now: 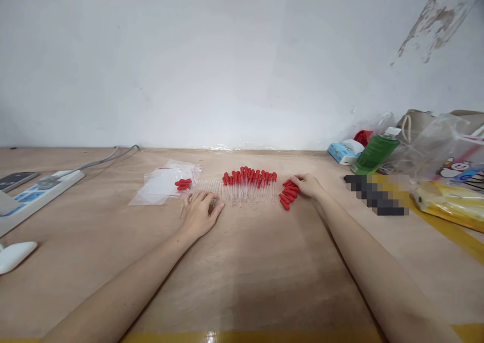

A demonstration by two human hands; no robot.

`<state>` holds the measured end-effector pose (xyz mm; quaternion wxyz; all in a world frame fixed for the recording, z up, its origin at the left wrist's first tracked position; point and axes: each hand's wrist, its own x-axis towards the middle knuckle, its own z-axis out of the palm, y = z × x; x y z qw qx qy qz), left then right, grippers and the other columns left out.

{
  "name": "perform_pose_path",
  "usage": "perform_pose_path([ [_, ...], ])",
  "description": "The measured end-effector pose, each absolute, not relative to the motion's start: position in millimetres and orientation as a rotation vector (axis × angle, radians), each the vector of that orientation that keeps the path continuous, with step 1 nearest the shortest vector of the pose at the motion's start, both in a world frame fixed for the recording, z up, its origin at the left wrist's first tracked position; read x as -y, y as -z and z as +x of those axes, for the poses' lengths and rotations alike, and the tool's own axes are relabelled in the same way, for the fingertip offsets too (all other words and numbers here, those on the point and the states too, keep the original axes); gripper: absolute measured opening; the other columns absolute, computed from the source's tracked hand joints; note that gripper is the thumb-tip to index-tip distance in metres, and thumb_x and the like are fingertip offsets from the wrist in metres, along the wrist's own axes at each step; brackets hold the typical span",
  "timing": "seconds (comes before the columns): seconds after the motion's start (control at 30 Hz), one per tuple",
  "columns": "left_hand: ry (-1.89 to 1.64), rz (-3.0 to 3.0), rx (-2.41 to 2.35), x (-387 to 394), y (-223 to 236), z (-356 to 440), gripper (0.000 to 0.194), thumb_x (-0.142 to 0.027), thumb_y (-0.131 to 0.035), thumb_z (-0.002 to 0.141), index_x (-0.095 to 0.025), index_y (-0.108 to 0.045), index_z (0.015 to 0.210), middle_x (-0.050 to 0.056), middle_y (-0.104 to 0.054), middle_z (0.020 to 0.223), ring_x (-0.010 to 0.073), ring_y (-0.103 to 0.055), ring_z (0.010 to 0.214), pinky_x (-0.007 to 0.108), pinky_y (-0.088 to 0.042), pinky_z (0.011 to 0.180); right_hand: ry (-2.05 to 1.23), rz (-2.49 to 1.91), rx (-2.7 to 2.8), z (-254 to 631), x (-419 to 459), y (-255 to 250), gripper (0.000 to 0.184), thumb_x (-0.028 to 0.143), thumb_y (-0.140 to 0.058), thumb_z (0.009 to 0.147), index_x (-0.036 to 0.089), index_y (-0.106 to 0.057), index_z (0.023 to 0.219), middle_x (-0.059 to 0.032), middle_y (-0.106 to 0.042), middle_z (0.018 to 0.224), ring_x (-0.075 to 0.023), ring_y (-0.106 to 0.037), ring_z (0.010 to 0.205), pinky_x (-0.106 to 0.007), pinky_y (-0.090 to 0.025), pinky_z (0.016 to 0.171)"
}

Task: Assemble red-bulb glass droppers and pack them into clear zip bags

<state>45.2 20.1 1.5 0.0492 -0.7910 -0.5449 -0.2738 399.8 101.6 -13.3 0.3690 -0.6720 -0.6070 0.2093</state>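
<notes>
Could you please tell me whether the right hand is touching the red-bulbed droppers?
Apart: in the head view, bare tabletop shows between the fingertips of the right hand and the nearest red-bulbed dropper.

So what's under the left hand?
Clear tubes poke out past the left hand. The hand covers whatever lies right beneath it, so I can't tell what's there.

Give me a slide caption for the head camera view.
Two hands flank red-capped glass droppers, with loose red bulbs near the right.
</notes>
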Motion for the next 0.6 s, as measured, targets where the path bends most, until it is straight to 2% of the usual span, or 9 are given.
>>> perform_pose_path([
  [0.13, 0.838, -2.385, 1.668, -21, -1, 45, 0.022, -0.037, -0.049, 0.081, -0.021, -0.057, 0.093, 0.005, -0.061, 0.096, 0.0222, -0.051, 0.099, 0.043, -0.022, 0.093, -0.605, -1.729, 1.492, 398, -106, 17, 0.014, 0.031, -0.063, 0.065, 0.018, -0.069, 0.065, -0.0033, -0.068, 0.064, -0.0142, -0.061, 0.061, -0.021, -0.044, 0.055],
  [0.3, 0.88, -2.24, 1.754, -24, 2, 45, 0.033, -0.041, -0.049, 0.079, -0.018, -0.054, 0.102, 0.009, -0.058, 0.104, 0.0257, -0.046, 0.103, 0.044, -0.024, 0.092, -0.675, -1.728, 1.357, 394, -106, 16, 0.011, 0.025, -0.066, 0.06, 0.015, -0.065, 0.063, -0.002, -0.065, 0.06, -0.0114, -0.057, 0.053, -0.019, -0.041, 0.047],
  [0.47, 0.796, -2.192, 1.765, -29, -9, 54, 0.024, -0.039, -0.047, 0.079, -0.02, -0.06, 0.085, 0.009, -0.055, 0.108, 0.0267, -0.042, 0.105, 0.045, -0.025, 0.09, -0.789, -1.646, 1.237, 383, -96, 6, 0.005, 0.016, -0.062, 0.063, 0.015, -0.058, 0.067, -0.0014, -0.065, 0.061, -0.0102, -0.058, 0.051, -0.019, -0.043, 0.046],
  [0.6, 0.643, -2.119, 1.808, -37, -21, 66, 0.029, -0.039, -0.045, 0.078, -0.018, -0.064, 0.079, 0.013, -0.05, 0.115, 0.0299, -0.039, 0.108, 0.047, -0.023, 0.092, -0.862, -1.595, 1.179, 376, -93, 2, 0.007, 0.012, -0.06, 0.066, 0.016, -0.056, 0.07, -0.0025, -0.065, 0.061, -0.0118, -0.06, 0.053, -0.02, -0.046, 0.048],
])
